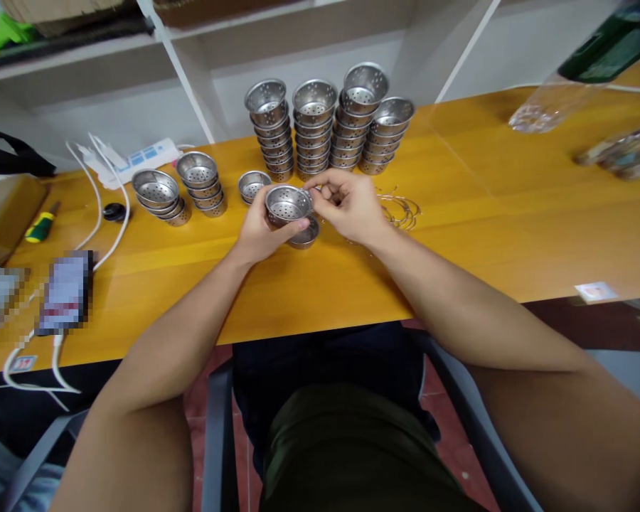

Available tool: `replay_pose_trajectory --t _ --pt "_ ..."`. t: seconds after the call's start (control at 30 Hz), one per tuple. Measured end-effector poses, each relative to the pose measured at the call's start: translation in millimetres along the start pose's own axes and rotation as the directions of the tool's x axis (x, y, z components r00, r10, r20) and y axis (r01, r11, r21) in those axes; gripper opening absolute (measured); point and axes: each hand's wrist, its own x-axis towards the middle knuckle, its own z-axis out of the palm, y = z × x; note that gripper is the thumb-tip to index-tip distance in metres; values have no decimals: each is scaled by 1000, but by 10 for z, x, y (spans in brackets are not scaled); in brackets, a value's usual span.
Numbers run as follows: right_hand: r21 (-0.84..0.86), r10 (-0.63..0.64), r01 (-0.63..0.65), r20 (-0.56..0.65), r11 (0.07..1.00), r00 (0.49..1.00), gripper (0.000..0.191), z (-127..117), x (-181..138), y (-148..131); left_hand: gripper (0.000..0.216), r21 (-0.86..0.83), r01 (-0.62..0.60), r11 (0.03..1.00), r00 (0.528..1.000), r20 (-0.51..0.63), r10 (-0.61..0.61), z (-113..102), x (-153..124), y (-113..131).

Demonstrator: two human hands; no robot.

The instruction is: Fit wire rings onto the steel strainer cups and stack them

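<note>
My left hand [259, 229] grips a small perforated metal strainer cup [288, 205], its open top facing up and the thumb along its near side. My right hand [349, 204] is closed in a pinch at the right side of that cup's rim. What lies between its fingertips is too small to make out. Just below the held cup, another metal cup [304, 235] rests on the table, partly covered. A loose pile of thin bent wires [402, 212] lies to the right, partly behind my right wrist.
Tall stacks of perforated cups [314, 107] stand at the back; shorter stacks [197, 174] stand left. A power strip [149, 158], white cables, a phone [67, 291] and a screwdriver [41, 225] lie farther left. A plastic bottle [581, 64] is at the right.
</note>
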Motion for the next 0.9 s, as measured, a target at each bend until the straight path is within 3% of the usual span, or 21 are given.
replay_pose_trajectory --t 0.3,0.67,0.9 --pt "-99 7 -4 26 995 1000 21 -20 8 -37 114 -28 -76 997 997 -4 75 0 -14 -144" --pt "-11 71 -71 8 997 997 36 -9 10 -72 120 -33 43 999 998 39 -42 -87 41 119" --pt "-24 44 -44 -13 999 999 30 4 3 -89 117 22 27 999 1000 3 -27 45 -1 42"
